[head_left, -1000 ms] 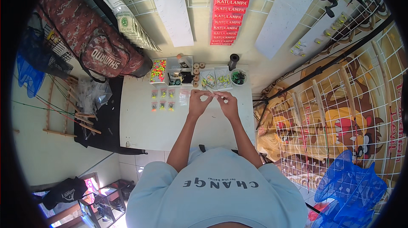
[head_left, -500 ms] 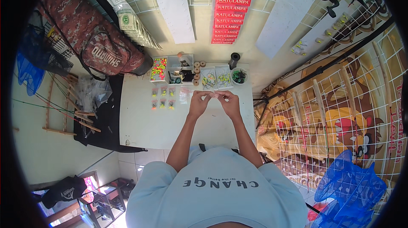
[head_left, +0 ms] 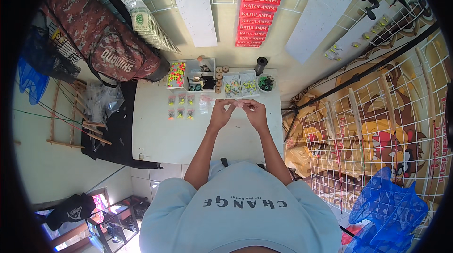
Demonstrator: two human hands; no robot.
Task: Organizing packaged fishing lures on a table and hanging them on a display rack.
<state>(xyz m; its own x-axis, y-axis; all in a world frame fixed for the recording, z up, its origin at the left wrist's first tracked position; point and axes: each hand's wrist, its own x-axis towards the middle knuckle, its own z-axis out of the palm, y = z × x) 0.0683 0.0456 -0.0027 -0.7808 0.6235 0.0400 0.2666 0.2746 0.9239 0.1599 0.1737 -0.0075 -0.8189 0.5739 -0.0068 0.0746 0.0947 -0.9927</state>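
Counter beneath, my left grip and right grip sit close together near clear bags, both pinched narrow; on what, I cannot tell.

The red packets appear slightly higher in view.

A tiny pale item, shape unclear, sits between the left hand and right hand.
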